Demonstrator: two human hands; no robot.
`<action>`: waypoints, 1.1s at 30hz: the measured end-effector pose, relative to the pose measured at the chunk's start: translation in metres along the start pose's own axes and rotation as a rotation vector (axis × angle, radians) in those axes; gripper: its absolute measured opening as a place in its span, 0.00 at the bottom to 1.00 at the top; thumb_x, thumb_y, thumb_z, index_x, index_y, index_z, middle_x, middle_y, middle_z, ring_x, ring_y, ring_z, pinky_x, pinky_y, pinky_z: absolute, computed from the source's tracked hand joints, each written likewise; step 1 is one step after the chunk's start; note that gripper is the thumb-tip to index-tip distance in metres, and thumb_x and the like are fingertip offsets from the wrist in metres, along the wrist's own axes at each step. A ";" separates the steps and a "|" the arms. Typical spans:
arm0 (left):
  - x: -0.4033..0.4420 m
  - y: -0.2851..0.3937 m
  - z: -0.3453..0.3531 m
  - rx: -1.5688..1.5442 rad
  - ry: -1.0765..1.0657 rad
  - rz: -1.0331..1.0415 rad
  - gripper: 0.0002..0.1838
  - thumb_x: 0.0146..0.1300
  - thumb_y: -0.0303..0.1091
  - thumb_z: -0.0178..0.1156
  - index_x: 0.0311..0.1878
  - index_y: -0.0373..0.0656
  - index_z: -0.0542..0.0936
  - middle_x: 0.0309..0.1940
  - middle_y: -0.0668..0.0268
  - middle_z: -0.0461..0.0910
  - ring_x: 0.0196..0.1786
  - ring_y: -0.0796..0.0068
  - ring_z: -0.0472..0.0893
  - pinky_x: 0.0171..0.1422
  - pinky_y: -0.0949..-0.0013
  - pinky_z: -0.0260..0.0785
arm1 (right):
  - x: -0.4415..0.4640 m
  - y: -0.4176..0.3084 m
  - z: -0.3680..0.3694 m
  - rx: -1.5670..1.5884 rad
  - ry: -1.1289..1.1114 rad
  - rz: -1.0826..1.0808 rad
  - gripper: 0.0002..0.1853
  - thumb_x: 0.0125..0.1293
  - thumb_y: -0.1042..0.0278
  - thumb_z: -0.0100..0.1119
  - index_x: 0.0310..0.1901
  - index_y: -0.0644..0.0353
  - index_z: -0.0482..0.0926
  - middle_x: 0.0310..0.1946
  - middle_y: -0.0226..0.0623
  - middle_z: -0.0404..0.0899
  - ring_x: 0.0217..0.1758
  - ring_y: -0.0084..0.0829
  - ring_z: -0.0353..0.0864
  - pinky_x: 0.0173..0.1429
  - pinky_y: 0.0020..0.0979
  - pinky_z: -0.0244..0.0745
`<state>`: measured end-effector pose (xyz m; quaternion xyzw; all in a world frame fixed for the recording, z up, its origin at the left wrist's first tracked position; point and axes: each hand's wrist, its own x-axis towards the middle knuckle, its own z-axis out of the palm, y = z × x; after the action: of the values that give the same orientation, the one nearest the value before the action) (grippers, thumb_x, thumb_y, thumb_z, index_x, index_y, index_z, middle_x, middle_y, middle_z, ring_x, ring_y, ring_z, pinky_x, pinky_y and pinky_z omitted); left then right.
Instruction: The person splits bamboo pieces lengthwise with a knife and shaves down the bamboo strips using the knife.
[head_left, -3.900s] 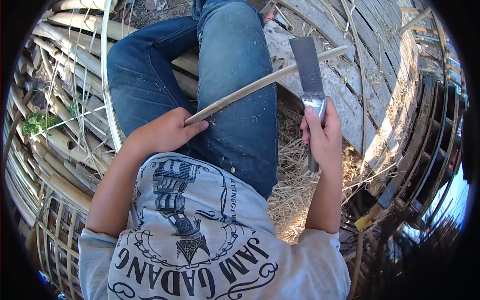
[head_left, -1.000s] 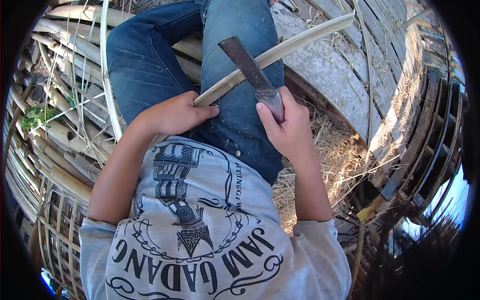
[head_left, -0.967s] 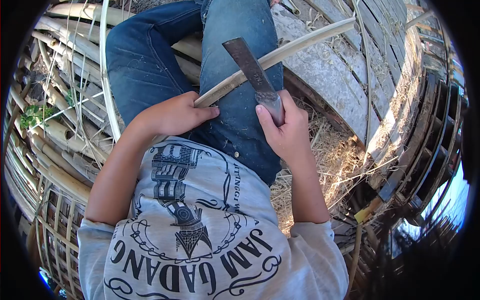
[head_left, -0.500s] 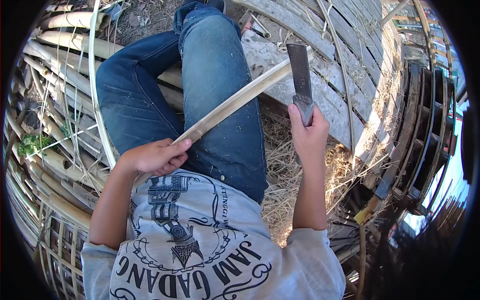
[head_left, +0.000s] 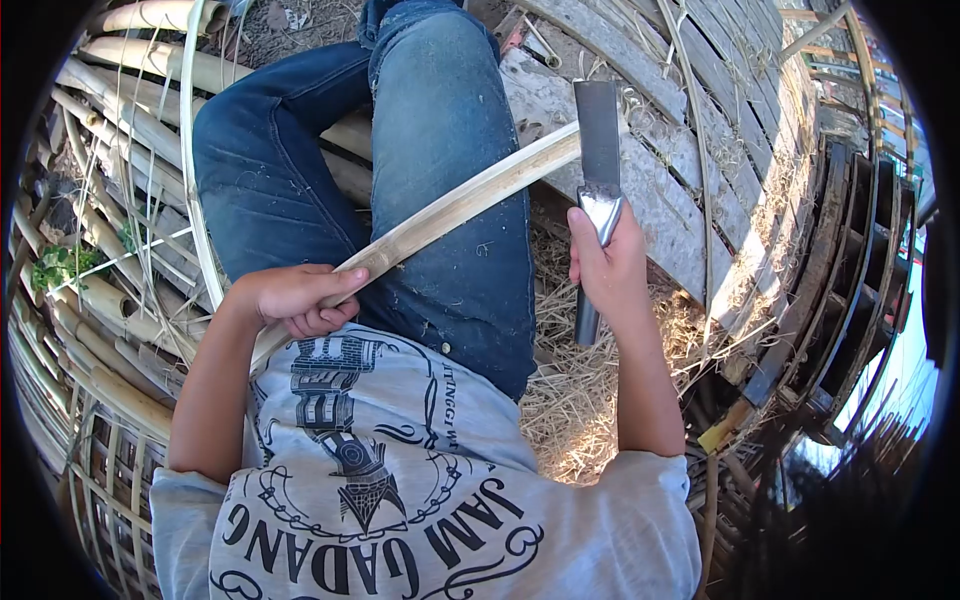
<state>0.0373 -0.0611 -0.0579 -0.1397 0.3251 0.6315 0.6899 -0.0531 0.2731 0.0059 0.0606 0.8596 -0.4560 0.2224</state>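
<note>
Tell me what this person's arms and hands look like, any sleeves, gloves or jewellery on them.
The left hand and right hand are ungloved, with no ring or watch visible. The forearms are uncovered below short, light grey sleeves, part of a T-shirt with black printing.

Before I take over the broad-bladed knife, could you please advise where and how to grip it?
By the handle, probably from its butt end on the person's near side: that end juts free below the right hand, while the flat blade points away from the body. Which edge is sharp I cannot tell, so avoid both.
</note>
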 end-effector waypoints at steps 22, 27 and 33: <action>0.006 0.001 0.003 0.096 0.119 0.068 0.35 0.67 0.70 0.43 0.17 0.50 0.60 0.12 0.80 0.52 0.13 0.88 0.51 0.14 0.78 0.40 | -0.002 -0.001 0.009 0.062 -0.056 -0.031 0.09 0.70 0.66 0.57 0.42 0.62 0.72 0.17 0.25 0.69 0.16 0.15 0.67 0.19 0.22 0.62; 0.003 -0.007 0.005 0.170 0.228 0.175 0.36 0.67 0.70 0.45 0.17 0.47 0.63 0.11 0.77 0.56 0.12 0.87 0.54 0.13 0.78 0.46 | -0.011 0.014 0.037 0.136 -0.026 -0.047 0.11 0.69 0.65 0.58 0.41 0.64 0.73 0.18 0.28 0.71 0.19 0.18 0.68 0.24 0.25 0.64; 0.003 -0.016 0.029 0.304 0.535 0.377 0.33 0.71 0.59 0.50 0.17 0.41 0.69 0.10 0.72 0.63 0.11 0.82 0.60 0.15 0.74 0.57 | -0.014 0.011 0.061 0.005 0.298 -0.287 0.12 0.65 0.65 0.63 0.37 0.66 0.75 0.20 0.38 0.75 0.22 0.22 0.72 0.30 0.29 0.70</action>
<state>0.0605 -0.0436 -0.0412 -0.1336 0.6045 0.6331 0.4647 -0.0176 0.2317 -0.0263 0.0050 0.8816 -0.4713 0.0252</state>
